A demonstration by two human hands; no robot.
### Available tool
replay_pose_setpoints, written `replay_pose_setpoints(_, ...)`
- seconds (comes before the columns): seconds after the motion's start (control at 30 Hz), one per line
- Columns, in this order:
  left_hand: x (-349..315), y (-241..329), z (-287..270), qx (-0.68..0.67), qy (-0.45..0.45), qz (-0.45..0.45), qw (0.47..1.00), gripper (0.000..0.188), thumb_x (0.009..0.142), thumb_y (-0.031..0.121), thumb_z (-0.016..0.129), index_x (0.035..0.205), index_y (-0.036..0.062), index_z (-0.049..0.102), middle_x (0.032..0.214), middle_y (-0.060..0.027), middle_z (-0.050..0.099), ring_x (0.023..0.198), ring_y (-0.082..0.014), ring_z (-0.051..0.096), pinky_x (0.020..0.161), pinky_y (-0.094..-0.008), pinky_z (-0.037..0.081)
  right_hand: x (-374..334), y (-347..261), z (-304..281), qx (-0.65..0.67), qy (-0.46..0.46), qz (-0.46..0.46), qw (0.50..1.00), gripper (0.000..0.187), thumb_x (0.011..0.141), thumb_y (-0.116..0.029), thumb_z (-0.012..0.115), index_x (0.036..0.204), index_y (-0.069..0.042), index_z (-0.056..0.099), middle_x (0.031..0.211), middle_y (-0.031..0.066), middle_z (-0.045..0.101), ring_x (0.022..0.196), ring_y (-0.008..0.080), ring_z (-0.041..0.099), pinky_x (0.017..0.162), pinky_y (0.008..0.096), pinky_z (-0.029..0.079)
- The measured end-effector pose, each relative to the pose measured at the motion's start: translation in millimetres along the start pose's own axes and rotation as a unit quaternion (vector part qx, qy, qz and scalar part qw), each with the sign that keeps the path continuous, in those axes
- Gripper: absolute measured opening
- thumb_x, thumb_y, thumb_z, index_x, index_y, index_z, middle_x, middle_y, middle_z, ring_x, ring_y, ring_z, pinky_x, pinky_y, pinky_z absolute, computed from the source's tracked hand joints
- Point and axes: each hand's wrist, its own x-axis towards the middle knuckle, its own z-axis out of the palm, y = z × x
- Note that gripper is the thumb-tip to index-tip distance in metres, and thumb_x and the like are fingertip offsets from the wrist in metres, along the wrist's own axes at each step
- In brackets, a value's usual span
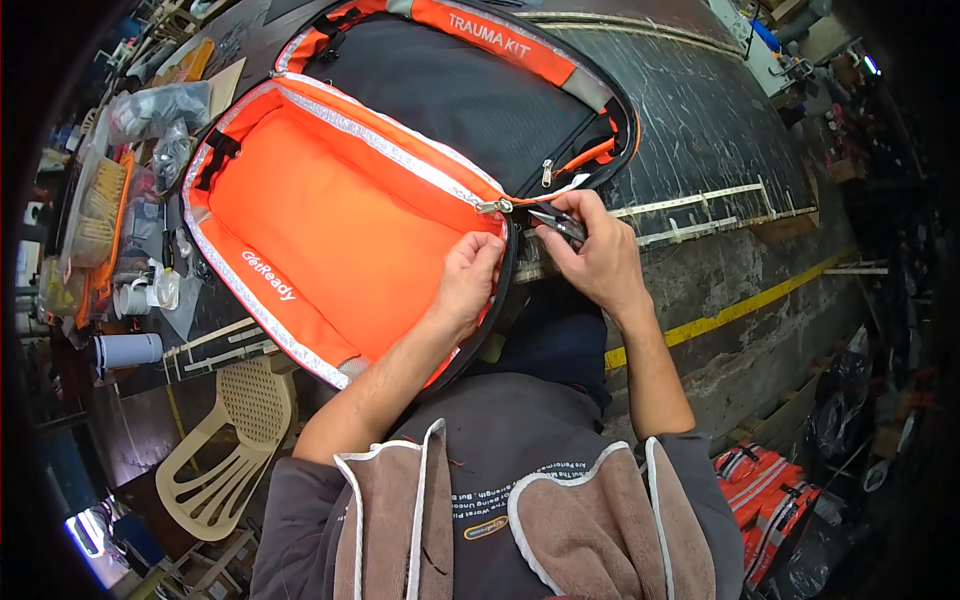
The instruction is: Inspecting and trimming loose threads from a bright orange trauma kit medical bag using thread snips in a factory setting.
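A bright orange bag [330,230] with silvery reflective trim lies opened out, its dark-lined other half [450,100] spread beyond it. My left hand [468,280] is closed in a pinch against the inside of the right wall, near the zip corner. Whatever sits between those fingertips is too small to make out. Just right of that corner, my right hand [603,250] grips small dark thread snips [560,224], their tip pointing left at the bag's edge. Metal zip pullers [494,207] rest by the tip, and another zip puller [547,173] hangs on the far half.
The bag lies on a dark worktable [690,130] with pale rulers [690,200] along its near edge. Clear bins of small parts [100,210] and a white mug [132,298] crowd the left. A beige plastic chair [235,440] stands lower left; orange bags [765,505] lie lower right.
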Motion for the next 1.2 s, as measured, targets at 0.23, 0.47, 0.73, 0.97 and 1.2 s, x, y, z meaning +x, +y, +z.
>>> replay_pose_setpoints(0.23, -7, 5, -3, 0.066, -0.041, 0.062, 0.995, 0.019, 0.100, 0.013, 0.080, 0.107, 0.0050, 0.065, 0.085, 0.0043, 0.063, 0.072, -0.0016, 0.055, 0.065, -0.0187, 0.046, 8, 22, -4, -0.040, 0.058, 0.010, 0.997, 0.015, 0.094, -0.012, 0.079, 0.106, -0.004, 0.075, 0.084, 0.0129, 0.076, 0.071, 0.0267, 0.072, 0.071, 0.0395, 0.053)
replay_pose_setpoints(0.47, -23, 21, -17, 0.166, -0.065, 0.040, 0.983, 0.020, 0.098, 0.010, 0.081, 0.107, 0.0010, 0.066, 0.086, 0.0036, 0.064, 0.071, -0.0015, 0.056, 0.064, -0.0182, 0.048, 36, 13, -1, -0.050, -0.067, -0.108, 0.991, 0.018, 0.088, -0.020, 0.082, 0.105, -0.014, 0.084, 0.091, 0.0033, 0.079, 0.086, 0.0242, 0.066, 0.097, 0.0382, 0.042)
replay_pose_setpoints(0.73, -44, 29, -28, 0.230, -0.070, 0.041, 0.970, 0.019, 0.098, 0.010, 0.081, 0.108, 0.0022, 0.066, 0.085, 0.0075, 0.062, 0.070, 0.0011, 0.052, 0.063, -0.0162, 0.043, 34, 13, 20, 0.048, -0.101, -0.010, 0.994, 0.015, 0.096, -0.017, 0.075, 0.100, -0.003, 0.075, 0.081, 0.0164, 0.073, 0.074, 0.0357, 0.073, 0.066, 0.0434, 0.053)
replay_pose_setpoints(0.97, -66, 72, -11, 0.525, 0.018, 0.329, 0.785, 0.027, 0.086, 0.014, 0.088, 0.105, 0.0057, 0.070, 0.092, -0.0071, 0.068, 0.079, -0.0208, 0.066, 0.069, -0.0347, 0.052, 4, 13, 2, -0.029, -0.001, -0.008, 1.000, 0.018, 0.096, -0.016, 0.074, 0.112, -0.007, 0.070, 0.082, 0.0099, 0.074, 0.081, 0.0340, 0.070, 0.091, 0.0448, 0.046)
replay_pose_setpoints(1.2, -21, 70, 16, 0.637, -0.029, 0.481, 0.602, 0.025, 0.079, 0.013, 0.087, 0.100, 0.0110, 0.073, 0.101, -0.0045, 0.069, 0.094, -0.0278, 0.065, 0.080, -0.0426, 0.048, -12, 16, -2, 0.081, 0.043, 0.251, 0.964, 0.048, 0.100, -0.035, 0.081, 0.072, 0.001, 0.067, 0.055, 0.0089, 0.056, 0.050, 0.0142, 0.050, 0.051, 0.0389, 0.040)
